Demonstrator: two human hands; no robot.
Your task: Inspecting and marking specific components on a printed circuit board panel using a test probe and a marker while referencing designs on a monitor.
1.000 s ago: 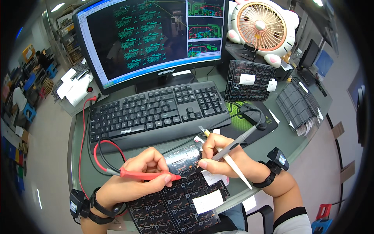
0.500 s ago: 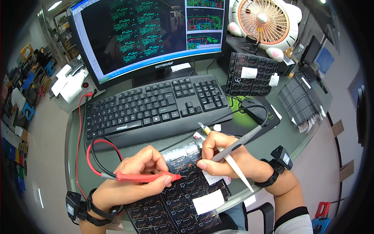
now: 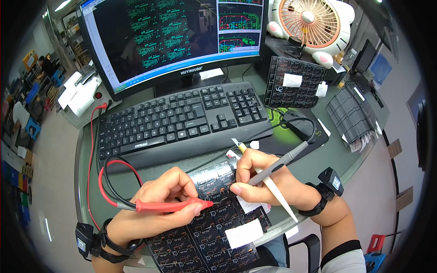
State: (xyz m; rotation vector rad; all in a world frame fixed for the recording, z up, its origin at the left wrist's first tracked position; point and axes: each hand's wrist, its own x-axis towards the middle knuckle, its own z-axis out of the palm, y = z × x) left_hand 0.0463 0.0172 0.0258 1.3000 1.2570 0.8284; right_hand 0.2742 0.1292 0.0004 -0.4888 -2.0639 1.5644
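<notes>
Circuit panel (image 3: 205, 234) meets the table (image 3: 339, 159) edge near five o'clock; left hand (image 3: 157, 191) grips red probe (image 3: 170, 207), right hand (image 3: 287, 186) grey probe (image 3: 284, 159), tip obscured.

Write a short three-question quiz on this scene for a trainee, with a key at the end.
1. Which hand holds the red probe?
2. True or false: the computer mouse lies to the right of the keyboard.
3. Choose one. Besides the grey probe, the right hand holds: (a) a paper cup; (b) a slim white-handled tool; (c) a roll of tape.

Key: 1. the left hand; 2. true; 3. b.
</notes>
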